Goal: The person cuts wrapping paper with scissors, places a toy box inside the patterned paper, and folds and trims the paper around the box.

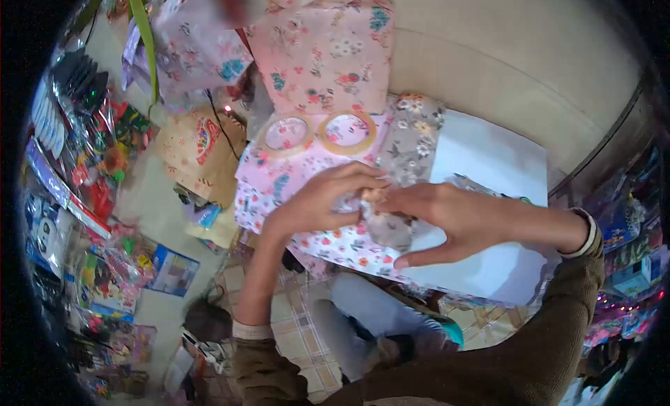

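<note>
A grey sheet with a flower print [413, 142], fabric or wrapping paper, lies over a low work surface and runs down under my hands. My left hand [322, 200] curls its fingers and thumb around a bunched part of it. From the right, my right hand [450, 216] meets the same part with its fingertips, its thumb stretched apart lower down. Fingers hide some of the gathered material. Underneath spreads a white sheet with a small flower print [269, 203]. Two rolls of tape, the left one [287, 134] and the right one [348, 132], lie just beyond my hands.
A plain white sheet [492, 151] lies at the right under my forearm. Pink floral material [324, 57] stands at the back. Left of the work lies a brown printed bag [199, 151]. Packaged goods [105, 266] crowd the left side, more [631, 266] the right.
</note>
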Action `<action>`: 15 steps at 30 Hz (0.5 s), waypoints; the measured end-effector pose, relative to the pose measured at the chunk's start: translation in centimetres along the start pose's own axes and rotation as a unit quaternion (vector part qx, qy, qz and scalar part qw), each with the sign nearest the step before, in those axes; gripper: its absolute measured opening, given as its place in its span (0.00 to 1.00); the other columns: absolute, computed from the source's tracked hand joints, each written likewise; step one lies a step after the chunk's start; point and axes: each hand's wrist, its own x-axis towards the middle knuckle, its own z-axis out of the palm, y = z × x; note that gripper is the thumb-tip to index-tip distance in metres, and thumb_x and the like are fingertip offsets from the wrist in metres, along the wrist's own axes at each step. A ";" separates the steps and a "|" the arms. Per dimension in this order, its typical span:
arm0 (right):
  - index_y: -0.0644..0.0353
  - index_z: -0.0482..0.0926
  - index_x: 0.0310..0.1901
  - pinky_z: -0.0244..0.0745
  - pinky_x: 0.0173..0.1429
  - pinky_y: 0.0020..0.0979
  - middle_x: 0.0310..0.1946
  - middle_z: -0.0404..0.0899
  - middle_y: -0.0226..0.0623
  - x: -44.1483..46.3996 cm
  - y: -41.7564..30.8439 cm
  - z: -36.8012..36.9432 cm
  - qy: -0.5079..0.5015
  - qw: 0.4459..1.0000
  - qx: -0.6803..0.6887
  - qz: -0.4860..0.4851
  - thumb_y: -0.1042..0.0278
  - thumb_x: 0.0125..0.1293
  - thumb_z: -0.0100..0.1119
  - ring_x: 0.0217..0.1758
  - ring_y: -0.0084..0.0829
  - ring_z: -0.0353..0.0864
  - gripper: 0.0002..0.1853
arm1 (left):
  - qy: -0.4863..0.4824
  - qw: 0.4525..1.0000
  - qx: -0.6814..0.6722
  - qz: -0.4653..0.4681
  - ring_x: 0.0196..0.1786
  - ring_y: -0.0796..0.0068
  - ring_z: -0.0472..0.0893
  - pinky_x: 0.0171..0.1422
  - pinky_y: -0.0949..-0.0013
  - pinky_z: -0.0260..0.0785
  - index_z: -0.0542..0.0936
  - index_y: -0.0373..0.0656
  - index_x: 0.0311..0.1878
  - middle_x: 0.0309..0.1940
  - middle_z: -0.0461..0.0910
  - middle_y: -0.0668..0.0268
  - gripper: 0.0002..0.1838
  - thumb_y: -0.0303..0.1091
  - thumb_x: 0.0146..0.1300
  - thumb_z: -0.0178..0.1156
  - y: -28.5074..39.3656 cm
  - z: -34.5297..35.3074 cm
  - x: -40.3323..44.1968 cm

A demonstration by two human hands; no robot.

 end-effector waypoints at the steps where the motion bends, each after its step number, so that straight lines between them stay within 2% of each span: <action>1: 0.71 0.67 0.59 0.71 0.57 0.43 0.50 0.75 0.57 -0.3 -0.1 -1.1 -0.054 0.995 0.070 0.042 0.56 0.65 0.58 0.51 0.51 0.77 0.29 | -0.051 0.998 0.000 -0.029 0.65 0.58 0.68 0.70 0.58 0.58 0.71 0.42 0.61 0.63 0.69 0.58 0.31 0.28 0.49 0.62 0.5 -0.4 0.0; 2: 0.65 0.66 0.61 0.71 0.60 0.40 0.55 0.74 0.49 -0.6 0.6 -1.6 -0.110 0.986 0.084 0.090 0.61 0.69 0.54 0.55 0.47 0.76 0.24 | -0.033 0.998 -0.016 -0.059 0.65 0.58 0.68 0.70 0.57 0.57 0.70 0.43 0.63 0.63 0.69 0.59 0.32 0.28 0.50 0.62 1.3 0.1 -0.2; 4: 0.64 0.69 0.60 0.70 0.60 0.40 0.54 0.75 0.47 -0.9 3.0 -1.7 -0.076 0.996 0.037 -0.013 0.67 0.70 0.49 0.54 0.45 0.77 0.19 | 0.007 0.993 -0.032 -0.114 0.66 0.58 0.67 0.71 0.56 0.55 0.68 0.43 0.65 0.63 0.69 0.59 0.34 0.28 0.51 0.62 2.7 0.1 -0.3; 5: 0.63 0.70 0.59 0.71 0.59 0.40 0.52 0.75 0.47 -0.5 3.7 -1.8 -0.089 0.995 0.029 -0.022 0.68 0.70 0.49 0.53 0.43 0.77 0.18 | 0.014 0.996 0.073 -0.057 0.64 0.58 0.68 0.70 0.61 0.57 0.51 0.46 0.73 0.58 0.71 0.57 0.46 0.22 0.50 0.59 2.4 0.3 -0.7; 8: 0.61 0.73 0.56 0.71 0.54 0.39 0.47 0.77 0.45 2.2 4.2 -2.5 -0.131 0.990 0.024 -0.047 0.71 0.69 0.50 0.49 0.40 0.77 0.15 | 0.077 0.976 -0.161 -0.126 0.65 0.63 0.67 0.71 0.62 0.54 0.33 0.50 0.75 0.62 0.68 0.56 0.55 0.19 0.52 0.60 1.8 1.5 -1.5; 9: 0.60 0.75 0.54 0.71 0.52 0.38 0.46 0.77 0.44 3.3 4.1 -2.7 -0.148 0.987 0.039 -0.053 0.72 0.68 0.50 0.47 0.39 0.77 0.14 | 0.048 0.983 -0.117 -0.136 0.65 0.66 0.66 0.71 0.64 0.53 0.21 0.52 0.72 0.64 0.66 0.54 0.60 0.18 0.54 0.60 1.9 1.2 -1.3; 10: 0.60 0.76 0.53 0.72 0.49 0.37 0.44 0.77 0.43 4.4 4.2 -3.1 -0.162 0.984 0.054 -0.058 0.73 0.68 0.51 0.45 0.38 0.77 0.13 | 0.054 0.981 -0.114 -0.144 0.65 0.66 0.66 0.71 0.64 0.53 0.22 0.52 0.72 0.64 0.65 0.54 0.60 0.19 0.55 0.60 2.2 1.1 -1.3; 11: 0.59 0.77 0.51 0.71 0.43 0.34 0.38 0.79 0.40 5.5 6.4 -2.0 -0.163 0.979 0.041 -0.118 0.74 0.67 0.52 0.38 0.34 0.78 0.12 | 0.059 0.980 -0.113 -0.153 0.65 0.66 0.66 0.70 0.64 0.54 0.23 0.52 0.73 0.64 0.65 0.53 0.59 0.19 0.55 0.60 2.6 1.0 -1.2; 15: 0.60 0.77 0.49 0.71 0.39 0.32 0.35 0.79 0.37 8.5 7.7 -1.9 -0.298 0.946 0.095 -0.086 0.73 0.67 0.53 0.35 0.29 0.77 0.11 | 0.052 0.979 -0.106 -0.167 0.64 0.64 0.67 0.67 0.63 0.60 0.24 0.53 0.73 0.65 0.62 0.49 0.61 0.20 0.54 0.63 2.5 0.6 -1.0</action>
